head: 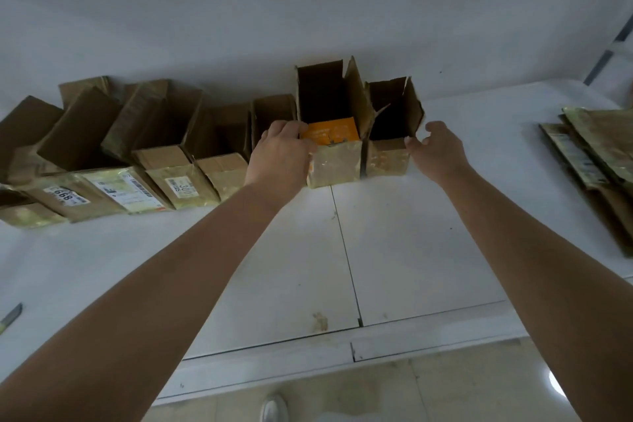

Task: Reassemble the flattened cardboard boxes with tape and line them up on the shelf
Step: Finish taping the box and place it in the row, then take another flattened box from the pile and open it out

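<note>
Several reassembled cardboard boxes stand in a row along the wall on the white shelf (394, 250), their tops open. My left hand (281, 154) grips the left front rim of a tall box with an orange inner flap (334, 161). To its right stands a smaller taped box (388, 158), the last in the row. My right hand (435, 149) is at that box's right front corner, fingers loosely bent, touching or just off the edge. Labelled boxes (120, 188) fill the row's left part.
A stack of flattened cardboard boxes (592, 154) lies at the shelf's right end. A knife-like tool (12, 315) rests at the left edge. The shelf's front edge runs below my forearms, with tiled floor and a shoe (272, 408) beneath.
</note>
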Motion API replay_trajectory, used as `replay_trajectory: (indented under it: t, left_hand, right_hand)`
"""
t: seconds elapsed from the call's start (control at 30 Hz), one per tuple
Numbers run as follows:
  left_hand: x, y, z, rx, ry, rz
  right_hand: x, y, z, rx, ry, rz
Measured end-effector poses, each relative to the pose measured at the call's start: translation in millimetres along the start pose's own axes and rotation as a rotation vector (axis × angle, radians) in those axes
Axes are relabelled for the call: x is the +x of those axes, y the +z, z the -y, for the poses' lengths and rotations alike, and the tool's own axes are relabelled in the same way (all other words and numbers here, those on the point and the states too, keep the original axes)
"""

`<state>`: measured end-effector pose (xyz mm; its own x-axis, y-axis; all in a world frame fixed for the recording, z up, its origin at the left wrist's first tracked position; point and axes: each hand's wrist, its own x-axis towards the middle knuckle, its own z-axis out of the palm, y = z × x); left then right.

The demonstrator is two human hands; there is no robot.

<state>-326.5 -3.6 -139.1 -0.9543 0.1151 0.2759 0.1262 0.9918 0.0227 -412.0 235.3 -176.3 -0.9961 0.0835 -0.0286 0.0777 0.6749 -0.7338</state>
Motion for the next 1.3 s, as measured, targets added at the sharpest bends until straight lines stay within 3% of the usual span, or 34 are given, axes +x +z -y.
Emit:
replay_trajectory:
  t: [0.47,0.73,1.1,1.3]
  left_hand:
    - [-77,22,-12,-0.2,-0.107,0.053]
    - [-114,16,5,-0.256,-0.12,0.088]
    - [-151,-8,32,-0.308,0.037,0.108]
    - [-138,-15,-1,-0.375,0.202,0.089]
  right_hand:
    - [-68,20,-8,-0.014,-0.129,-0.179]
    - [-114,42,-2,-0.101,-0.144,-0.101]
    - [-180,53,17,-0.173,-0.124,-0.124]
    - [-213,22,-7,-0.206,-0.039,-0.191]
